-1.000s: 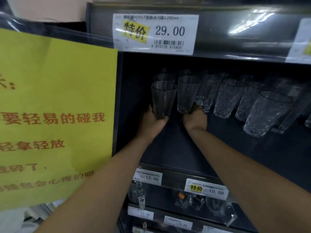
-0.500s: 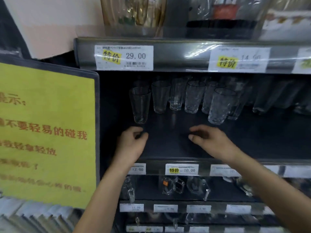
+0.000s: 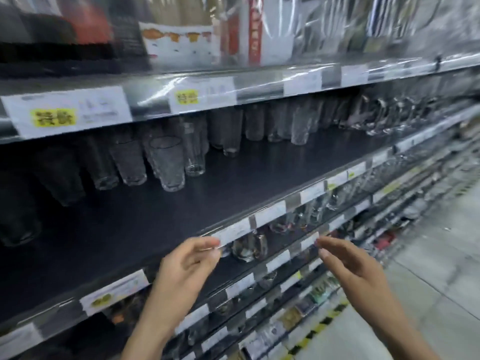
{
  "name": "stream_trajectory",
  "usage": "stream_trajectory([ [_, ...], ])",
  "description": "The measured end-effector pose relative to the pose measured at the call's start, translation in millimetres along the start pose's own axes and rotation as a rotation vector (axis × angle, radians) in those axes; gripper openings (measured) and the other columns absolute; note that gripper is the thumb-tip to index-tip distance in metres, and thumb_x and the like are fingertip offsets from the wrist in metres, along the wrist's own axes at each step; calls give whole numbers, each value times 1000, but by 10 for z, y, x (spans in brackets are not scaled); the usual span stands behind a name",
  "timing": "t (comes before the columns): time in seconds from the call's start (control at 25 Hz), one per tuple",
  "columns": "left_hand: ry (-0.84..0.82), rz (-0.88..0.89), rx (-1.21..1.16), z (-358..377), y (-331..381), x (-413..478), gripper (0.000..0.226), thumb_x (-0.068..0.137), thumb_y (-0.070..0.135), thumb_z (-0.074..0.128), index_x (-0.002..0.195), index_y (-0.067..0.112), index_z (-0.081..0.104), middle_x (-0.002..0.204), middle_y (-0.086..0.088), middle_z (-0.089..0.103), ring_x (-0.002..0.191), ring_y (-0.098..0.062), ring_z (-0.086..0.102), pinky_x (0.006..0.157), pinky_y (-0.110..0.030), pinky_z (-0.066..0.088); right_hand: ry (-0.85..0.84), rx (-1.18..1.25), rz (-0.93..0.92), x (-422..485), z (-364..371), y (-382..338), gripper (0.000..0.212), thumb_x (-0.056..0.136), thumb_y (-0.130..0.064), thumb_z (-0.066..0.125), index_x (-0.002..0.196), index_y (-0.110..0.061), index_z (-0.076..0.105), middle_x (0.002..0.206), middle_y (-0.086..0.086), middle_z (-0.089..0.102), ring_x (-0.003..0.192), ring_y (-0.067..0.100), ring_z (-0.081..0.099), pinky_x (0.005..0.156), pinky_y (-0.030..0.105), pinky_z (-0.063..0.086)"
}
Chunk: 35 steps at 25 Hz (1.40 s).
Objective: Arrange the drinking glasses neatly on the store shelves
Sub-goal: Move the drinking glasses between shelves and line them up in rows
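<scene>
the left hand (image 3: 187, 266) and right hand (image 3: 355, 268) have let go and pulled back, loose and empty, leaving the clear textured drinking glasses (image 3: 167, 165) standing on the dark store shelf (image 3: 233, 203), so that group seems done.

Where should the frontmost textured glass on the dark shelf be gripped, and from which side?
Grip the textured glass around its mid-wall, reaching in from the front of the shelf. It stands upright, tapering to a narrow base, with other glasses close behind and beside it, so the front looks freest.
</scene>
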<state>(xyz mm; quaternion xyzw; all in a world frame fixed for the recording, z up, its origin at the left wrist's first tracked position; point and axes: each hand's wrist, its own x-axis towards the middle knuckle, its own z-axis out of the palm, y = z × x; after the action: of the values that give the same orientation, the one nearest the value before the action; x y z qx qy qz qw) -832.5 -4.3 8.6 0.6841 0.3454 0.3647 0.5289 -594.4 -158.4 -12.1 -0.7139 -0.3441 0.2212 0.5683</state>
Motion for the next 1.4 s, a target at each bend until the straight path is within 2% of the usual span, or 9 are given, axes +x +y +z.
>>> stream_trajectory([
  [0.2,-209,-48,7,1277,65,340,12,92,15,67,100,21,73,102,10,76,100,-9,72,91,-28,53,145,21,77,172,-940,384,13,88,-34,68,99,-39,73,98,-27,72,91,-9,66,73,9,48],
  [0.32,-293,-68,14,2121,123,543,14,96,14,62,102,21,72,101,11,75,96,-8,72,90,-29,54,186,34,88,388,-1541,664,14,87,-32,68,99,-36,74,100,-28,71,93,-10,65,78,13,46],
  [0.52,-304,-122,21,3357,196,956,15,98,12,60,100,19,73,100,10,76,93,-8,73,88,-29,56,215,28,120,940,-2533,1099,13,88,-31,69,96,-38,76,96,-21,74,92,-7,66,75,15,48],
  [0.64,-250,-133,2,4001,303,1282,16,98,10,59,100,17,73,99,6,76,91,-9,73,82,-25,58,205,9,100,1476,-3110,1285,20,86,-24,71,91,-43,75,92,-17,75,89,-5,67,74,9,52],
  [0.76,-195,-142,-3,4353,402,1592,15,98,11,59,100,17,73,97,7,76,90,-8,73,81,-23,58,141,-4,81,1959,-3431,1283,25,86,-21,71,89,-45,74,91,-18,75,87,-7,67,73,1,48],
  [1.0,-105,-152,-26,4719,462,2185,17,90,27,65,102,18,73,98,5,76,91,-10,73,86,-29,59,-12,-16,29,2994,-3541,1177,12,87,-30,69,94,-38,74,94,-23,73,90,-7,66,83,24,50],
  [1.16,13,-103,-54,4816,449,2630,25,86,31,63,101,14,73,98,1,77,92,-18,74,83,-33,60,-136,-67,-87,3665,-3398,1021,15,87,-33,68,100,-39,72,96,-26,71,93,-7,66,83,19,51],
  [1.24,86,-74,-73,4852,452,2914,21,89,25,62,100,12,73,98,-1,77,91,-19,74,82,-35,60,-198,-90,-145,4043,-3315,932,16,88,-35,67,103,-38,71,97,-26,71,95,-7,65,84,18,50],
  [1.4,199,-94,-119,4941,539,3430,15,92,19,62,98,12,73,98,-2,77,91,-20,74,83,-37,59,-219,-123,-218,4781,-3227,834,23,86,-40,68,108,-34,70,104,-20,71,103,-5,63,92,23,49],
])
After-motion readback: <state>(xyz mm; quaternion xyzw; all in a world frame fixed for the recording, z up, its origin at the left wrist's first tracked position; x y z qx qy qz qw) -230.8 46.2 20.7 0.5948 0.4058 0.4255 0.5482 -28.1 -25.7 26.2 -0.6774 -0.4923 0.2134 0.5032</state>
